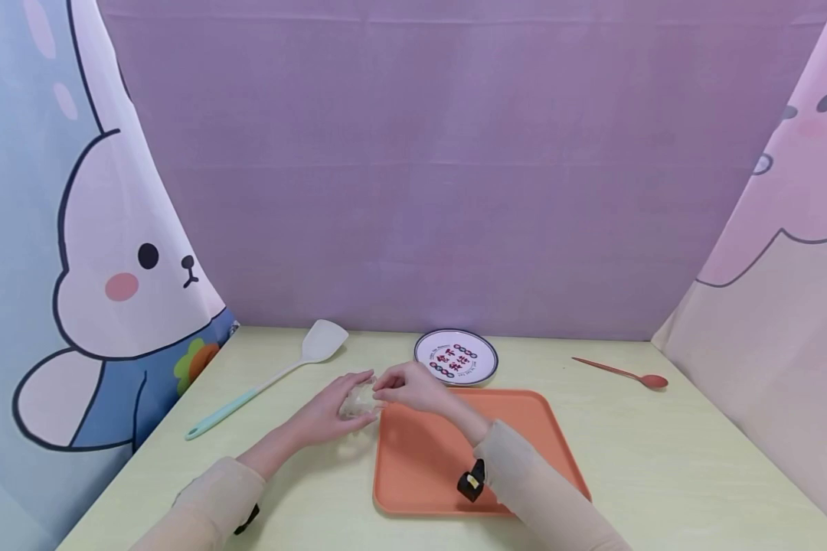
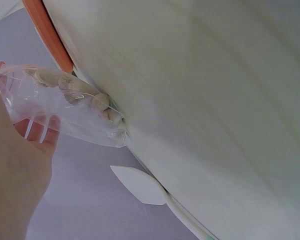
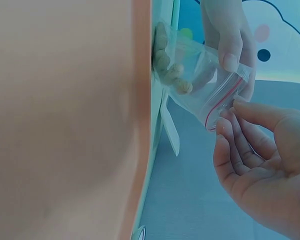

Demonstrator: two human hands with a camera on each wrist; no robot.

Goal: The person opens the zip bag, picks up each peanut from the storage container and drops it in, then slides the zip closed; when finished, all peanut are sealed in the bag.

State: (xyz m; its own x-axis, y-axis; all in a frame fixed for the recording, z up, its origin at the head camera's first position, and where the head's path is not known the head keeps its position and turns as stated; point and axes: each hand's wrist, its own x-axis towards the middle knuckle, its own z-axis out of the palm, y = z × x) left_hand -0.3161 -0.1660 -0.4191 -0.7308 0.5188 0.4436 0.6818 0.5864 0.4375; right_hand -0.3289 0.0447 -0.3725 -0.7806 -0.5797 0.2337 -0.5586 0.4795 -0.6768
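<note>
A clear zip-seal plastic bag [image 3: 200, 90] with a red line along its mouth holds several beige, knobbly pieces [image 2: 72, 90] that look like peanuts in their shells. My left hand [image 1: 331, 409] grips the bag from the left, thumb on one face and fingers behind it. At the bag's mouth my right hand [image 1: 413, 386] pinches the edge beside the red line between thumb and fingertips. Both hands are just off the left edge of the orange tray [image 1: 448, 474]. Whether the seal is parted cannot be made out.
Behind the tray lies a white plate [image 1: 456, 357] with a dark rim and red lettering. A white spatula [image 1: 324, 341] with a mint handle rests at the left. A red spoon [image 1: 651, 380] lies at the right. A purple cloth [image 1: 413, 168] closes off the back.
</note>
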